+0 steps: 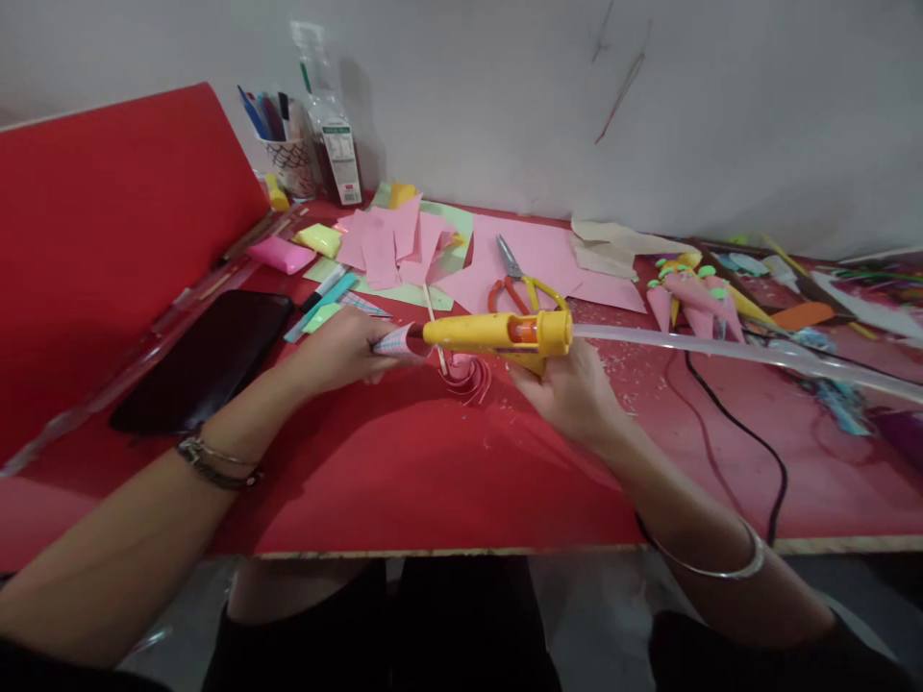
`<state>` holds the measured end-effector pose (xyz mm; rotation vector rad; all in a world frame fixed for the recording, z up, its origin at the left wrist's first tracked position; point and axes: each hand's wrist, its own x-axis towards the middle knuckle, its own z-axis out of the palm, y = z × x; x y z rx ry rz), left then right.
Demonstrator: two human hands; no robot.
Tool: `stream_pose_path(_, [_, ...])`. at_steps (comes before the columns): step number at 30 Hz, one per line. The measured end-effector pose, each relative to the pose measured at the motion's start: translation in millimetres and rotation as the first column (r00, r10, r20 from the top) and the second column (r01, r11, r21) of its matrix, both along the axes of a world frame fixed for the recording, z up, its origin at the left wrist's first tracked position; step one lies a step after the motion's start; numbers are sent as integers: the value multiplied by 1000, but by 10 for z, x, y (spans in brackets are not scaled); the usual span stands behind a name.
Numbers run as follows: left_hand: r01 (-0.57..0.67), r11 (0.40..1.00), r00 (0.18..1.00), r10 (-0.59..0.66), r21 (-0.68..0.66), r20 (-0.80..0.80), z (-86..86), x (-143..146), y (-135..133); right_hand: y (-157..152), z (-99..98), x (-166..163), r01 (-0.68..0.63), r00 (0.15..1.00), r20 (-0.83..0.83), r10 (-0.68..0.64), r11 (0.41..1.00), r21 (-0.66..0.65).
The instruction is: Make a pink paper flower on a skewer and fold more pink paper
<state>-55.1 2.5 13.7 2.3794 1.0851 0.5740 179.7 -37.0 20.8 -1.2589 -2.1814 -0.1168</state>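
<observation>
My right hand (pixel 577 392) is closed round a yellow hot glue gun (pixel 476 333), and a long clear glue stick (pixel 692 344) juts out of its back end. The gun's dark nozzle points left, at the open end of a rolled paper cone (pixel 395 340), pink with a blue grid. Whether nozzle and paper touch I cannot tell. Fingers of my left hand (pixel 346 351) pinch that cone. Below the gun, a coil of pink paper strips (pixel 465 377) lies on the red tabletop (pixel 433 471), next to a thin wooden stick (pixel 433 317).
Scissors (pixel 509 258) rest on pink paper (pixel 534 245) behind the gun. A phone (pixel 206 360) lies left, below a red board (pixel 115 240). A pen cup (pixel 289 165) and a bottle (pixel 338 154) stand by the wall. Pink cones (pixel 696 293) and a black cable (pixel 728 413) are right.
</observation>
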Motion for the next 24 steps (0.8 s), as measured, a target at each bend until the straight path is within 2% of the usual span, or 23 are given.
stream_pose_path(5, [0,1000,999,0,-10,39,7,9,-13,-4,-10,1,-63,998,-24,65,996,64])
stream_pose_path(14, [31,1000,999,-31,2,44,3,22,-11,-41,18,-2,-116,990,-77,119,993,37])
stream_pose_path(24, [61,998,997,-62,7,42,4,13,-14,-37,11,10,-144,987,-53,149,986,86])
